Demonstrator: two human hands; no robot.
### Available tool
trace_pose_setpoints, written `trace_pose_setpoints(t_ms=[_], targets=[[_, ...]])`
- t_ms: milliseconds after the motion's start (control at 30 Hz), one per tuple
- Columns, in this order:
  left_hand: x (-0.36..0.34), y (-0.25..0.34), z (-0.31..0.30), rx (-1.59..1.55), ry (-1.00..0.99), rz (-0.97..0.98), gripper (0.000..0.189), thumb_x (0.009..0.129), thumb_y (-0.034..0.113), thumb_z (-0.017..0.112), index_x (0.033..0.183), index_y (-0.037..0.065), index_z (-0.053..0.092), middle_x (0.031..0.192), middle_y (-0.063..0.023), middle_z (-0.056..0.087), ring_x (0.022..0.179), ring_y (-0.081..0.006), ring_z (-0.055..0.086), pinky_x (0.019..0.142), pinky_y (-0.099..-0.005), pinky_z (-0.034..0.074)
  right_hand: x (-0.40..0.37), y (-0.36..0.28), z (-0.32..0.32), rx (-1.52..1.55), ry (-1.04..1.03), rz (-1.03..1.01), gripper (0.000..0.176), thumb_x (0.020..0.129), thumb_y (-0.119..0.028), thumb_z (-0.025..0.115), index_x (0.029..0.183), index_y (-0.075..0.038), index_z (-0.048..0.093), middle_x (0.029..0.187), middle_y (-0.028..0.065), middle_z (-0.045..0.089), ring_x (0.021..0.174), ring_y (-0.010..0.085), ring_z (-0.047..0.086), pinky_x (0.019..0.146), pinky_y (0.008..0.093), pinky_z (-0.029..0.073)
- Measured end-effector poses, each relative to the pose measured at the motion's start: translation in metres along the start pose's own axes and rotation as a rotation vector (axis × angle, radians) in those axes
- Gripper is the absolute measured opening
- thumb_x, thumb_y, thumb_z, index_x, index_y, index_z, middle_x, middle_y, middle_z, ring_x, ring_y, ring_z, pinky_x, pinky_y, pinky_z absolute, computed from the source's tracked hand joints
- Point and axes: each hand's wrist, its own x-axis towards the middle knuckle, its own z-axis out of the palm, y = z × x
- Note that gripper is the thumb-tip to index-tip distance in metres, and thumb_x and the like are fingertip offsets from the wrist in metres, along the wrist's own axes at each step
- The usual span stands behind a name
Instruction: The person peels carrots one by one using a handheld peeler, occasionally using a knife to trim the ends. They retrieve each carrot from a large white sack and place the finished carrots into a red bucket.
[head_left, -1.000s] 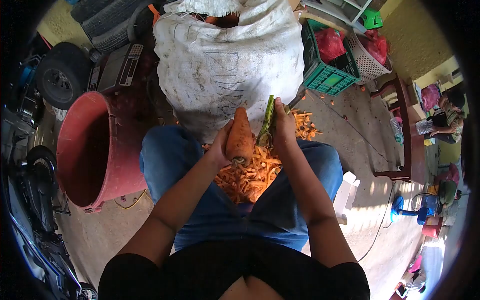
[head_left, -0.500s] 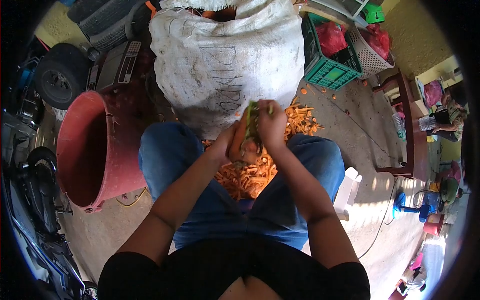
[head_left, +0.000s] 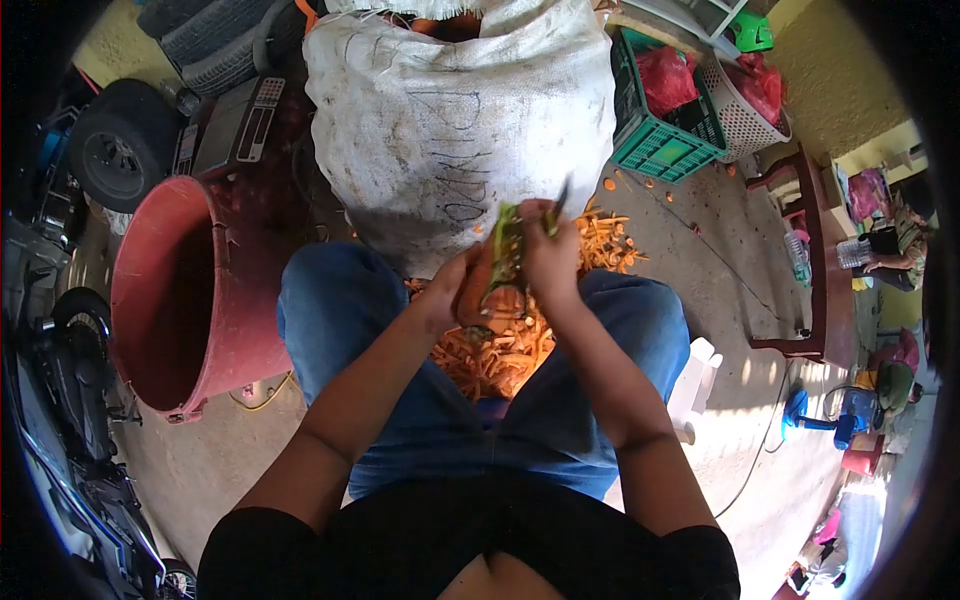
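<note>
My left hand (head_left: 447, 292) is closed around a thick orange carrot (head_left: 478, 290) held above my lap. Along the carrot's right side runs a green strip with dark gaps (head_left: 508, 240); I cannot make out exactly what it is. My right hand (head_left: 552, 262) is closed close beside it, and a narrow dark blade, seemingly a knife (head_left: 564, 192), sticks up from the fist. Below both hands, between my knees, lies a heap of orange carrot peelings (head_left: 492, 362). More peelings (head_left: 606, 240) are scattered beyond my right knee.
A large white woven sack (head_left: 450, 130) stands right in front. To the left are a red tub (head_left: 205, 300), a scale (head_left: 232, 125) and a tire (head_left: 122, 145). At right are a green crate (head_left: 665, 150), a white basket (head_left: 742, 140) and a wooden frame (head_left: 820, 270).
The right hand has turned slightly, and the dark blade now shows above it. The carrot and the left hand stay nearly in place.
</note>
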Motion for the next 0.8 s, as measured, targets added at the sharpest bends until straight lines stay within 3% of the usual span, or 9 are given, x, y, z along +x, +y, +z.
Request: trace_pose_setpoints(t_ms=[33,100,267,367,467,500,533,667,800], targets=[[-0.001,-0.001,0.000,0.001,0.001,-0.002,0.031,0.085,0.027,0.036,0.100,0.002,0.046,0.086,-0.0102,0.056,0.072,-0.0171,0.057,0.061,-0.0302,0.050,-0.009,-0.010,0.005,-0.083,0.000,-0.023,0.021,0.078,-0.017,0.052,0.079,0.003,0.054,0.066,0.0184,0.055,0.058,0.0240,0.054,0.052,0.0321,0.040],[-0.005,-0.003,-0.001,0.081,0.143,0.033,0.031,0.085,0.028,0.035,0.098,0.002,0.046,0.084,-0.0090,0.056,0.071,-0.0178,0.058,0.061,-0.0303,0.051,-0.016,-0.010,0.014,-0.105,0.001,-0.066,0.018,0.078,-0.016,0.051,0.079,0.001,0.055,0.057,0.0093,0.053,0.052,0.0135,0.048,0.049,0.0267,0.038],[-0.013,-0.003,0.012,0.156,0.192,-0.006,0.035,0.085,0.030,0.036,0.099,0.000,0.046,0.085,-0.0114,0.056,0.073,-0.0186,0.057,0.062,-0.0324,0.049,0.013,0.022,0.003,-0.238,0.214,-0.179,0.017,0.078,-0.014,0.049,0.076,0.002,0.057,0.065,0.0156,0.057,0.057,0.0201,0.053,0.055,0.0296,0.040],[-0.022,-0.012,0.020,0.205,0.045,-0.178,0.038,0.084,0.031,0.039,0.104,-0.001,0.043,0.090,-0.0129,0.055,0.073,-0.0192,0.056,0.065,-0.0335,0.048,0.067,0.040,-0.043,-0.287,0.510,0.060,0.025,0.078,-0.021,0.048,0.071,0.002,0.058,0.058,0.0181,0.055,0.049,0.0289,0.053,0.046,0.0350,0.040],[-0.028,-0.010,0.032,0.365,0.158,0.037,0.042,0.083,0.032,0.041,0.108,-0.001,0.039,0.094,-0.0135,0.053,0.073,-0.0196,0.057,0.067,-0.0345,0.047,0.079,0.056,-0.062,-0.072,0.591,0.098,0.027,0.078,-0.023,0.050,0.074,0.003,0.058,0.057,0.0128,0.055,0.046,0.0207,0.050,0.045,0.0317,0.038],[-0.030,-0.005,0.031,0.280,0.126,-0.029,0.037,0.083,0.033,0.040,0.105,0.003,0.043,0.090,-0.0114,0.055,0.073,-0.0185,0.057,0.066,-0.0314,0.047,0.079,0.056,-0.064,0.192,0.588,0.124,0.027,0.078,-0.023,0.051,0.075,0.003,0.058,0.057,0.0104,0.055,0.047,0.0174,0.049,0.045,0.0303,0.037],[-0.029,-0.001,0.031,0.195,0.093,-0.091,0.032,0.083,0.033,0.040,0.101,0.007,0.046,0.085,-0.0092,0.056,0.073,-0.0173,0.057,0.066,-0.0284,0.047,0.067,0.042,-0.057,0.051,0.528,0.099,0.025,0.078,-0.022,0.052,0.077,0.003,0.057,0.055,0.0050,0.052,0.049,0.0116,0.045,0.045,0.0273,0.036],[-0.009,0.002,0.011,0.113,0.014,-0.025,0.036,0.082,0.031,0.042,0.104,0.001,0.044,0.094,-0.0107,0.053,0.079,-0.0181,0.056,0.070,-0.0319,0.047,0.012,-0.005,-0.015,0.260,0.141,0.181,0.020,0.079,-0.018,0.052,0.076,0.002,0.055,0.059,0.0018,0.050,0.053,0.0089,0.043,0.048,0.0234,0.035],[-0.012,-0.002,0.018,0.047,0.026,0.042,0.032,0.084,0.031,0.038,0.099,0.005,0.046,0.087,-0.0080,0.055,0.074,-0.0168,0.056,0.064,-0.0308,0.048,-0.016,-0.013,0.007,-0.104,-0.026,-0.131,0.009,0.075,-0.005,0.050,0.080,0.001,0.053,0.066,0.0169,0.056,0.063,0.0254,0.056,0.057,0.0314,0.042]])
